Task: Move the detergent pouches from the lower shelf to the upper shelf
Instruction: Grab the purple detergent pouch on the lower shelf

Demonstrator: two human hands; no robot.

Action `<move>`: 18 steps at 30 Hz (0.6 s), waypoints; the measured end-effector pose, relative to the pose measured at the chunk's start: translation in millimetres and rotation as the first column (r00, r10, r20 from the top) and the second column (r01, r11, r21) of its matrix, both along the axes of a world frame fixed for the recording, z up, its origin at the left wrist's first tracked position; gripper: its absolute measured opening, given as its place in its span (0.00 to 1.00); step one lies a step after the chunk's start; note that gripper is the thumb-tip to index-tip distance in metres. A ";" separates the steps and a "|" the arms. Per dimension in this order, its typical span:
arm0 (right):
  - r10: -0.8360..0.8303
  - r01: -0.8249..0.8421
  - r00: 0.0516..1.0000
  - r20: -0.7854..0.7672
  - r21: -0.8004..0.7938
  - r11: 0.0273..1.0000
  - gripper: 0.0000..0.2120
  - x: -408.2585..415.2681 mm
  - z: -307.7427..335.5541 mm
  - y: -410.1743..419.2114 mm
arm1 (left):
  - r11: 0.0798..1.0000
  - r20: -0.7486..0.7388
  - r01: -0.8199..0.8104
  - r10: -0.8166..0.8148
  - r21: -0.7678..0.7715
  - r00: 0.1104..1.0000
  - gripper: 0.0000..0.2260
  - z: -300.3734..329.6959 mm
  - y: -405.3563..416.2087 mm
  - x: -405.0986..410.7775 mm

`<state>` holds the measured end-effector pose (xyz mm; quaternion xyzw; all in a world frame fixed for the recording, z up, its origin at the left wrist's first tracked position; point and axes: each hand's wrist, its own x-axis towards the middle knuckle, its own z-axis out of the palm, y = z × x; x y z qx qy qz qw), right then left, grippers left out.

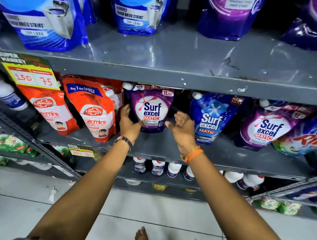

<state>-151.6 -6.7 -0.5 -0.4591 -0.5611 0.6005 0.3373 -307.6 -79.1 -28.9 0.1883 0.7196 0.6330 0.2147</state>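
A purple Surf excel pouch [151, 110] stands upright on the lower shelf [152, 145] between my two hands. My left hand [129, 121] is open, its fingers touching the pouch's left edge. My right hand [181, 127] is open too, just right of the pouch and slightly apart from it. Further right on the same shelf stand a blue Surf excel pouch [209, 117] and another purple one [265, 127]. On the upper shelf [176, 53] stand blue pouches [139, 10] and purple pouches [227, 15], with bare shelf in front of them.
Red Lifebuoy pouches [95, 111] lean just left of my left hand. A Rin pack [307, 142] lies at the far right. A price tag [30, 74] hangs on the upper shelf's edge. White bottles [158, 168] fill the shelf below. My bare feet stand on the tiled floor [149, 216].
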 end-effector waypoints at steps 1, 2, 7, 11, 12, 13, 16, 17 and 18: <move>0.024 -0.026 0.999 -0.027 -0.041 0.999 0.30 15.5 -2.6 -6.7 | 1.000 0.017 -0.029 0.029 0.001 0.999 0.38 -1.5 -2.5 6.0; 0.032 -0.036 0.998 -0.053 -0.075 0.997 0.29 32.4 -6.3 -10.2 | 0.998 0.037 -0.061 0.061 0.014 0.997 0.37 -2.0 -4.1 14.0; -0.222 0.206 0.967 -0.124 -0.131 0.970 0.19 127.4 -27.0 3.3 | 0.982 0.136 -0.182 0.175 0.044 0.975 0.29 -5.6 -1.9 80.7; -0.405 0.397 0.908 -0.107 -0.094 0.913 0.17 195.8 -38.5 46.1 | 0.997 0.213 -0.049 0.035 0.063 0.976 0.24 -4.9 29.4 155.9; -0.440 0.435 0.895 -0.075 -0.075 0.897 0.20 213.2 -38.3 58.4 | 0.997 0.225 0.018 -0.034 0.073 0.974 0.22 -3.1 42.2 176.8; -0.470 0.468 0.882 -0.040 -0.046 0.882 0.21 228.5 -40.4 70.7 | 0.992 0.223 0.099 -0.116 0.084 0.968 0.21 -0.4 53.3 194.5; -0.447 0.433 0.874 0.192 0.109 0.894 0.23 275.1 -37.7 99.1 | 0.927 0.187 0.368 -0.375 0.070 0.908 0.21 2.1 91.4 243.7; -0.443 0.423 0.867 0.229 0.133 0.896 0.24 286.1 -36.7 108.1 | 0.900 0.164 0.435 -0.434 0.036 0.886 0.22 0.5 103.9 256.8; -0.435 0.407 0.866 0.246 0.157 0.900 0.27 292.8 -37.5 118.4 | 0.877 0.140 0.481 -0.475 -0.009 0.869 0.25 -0.6 115.4 265.4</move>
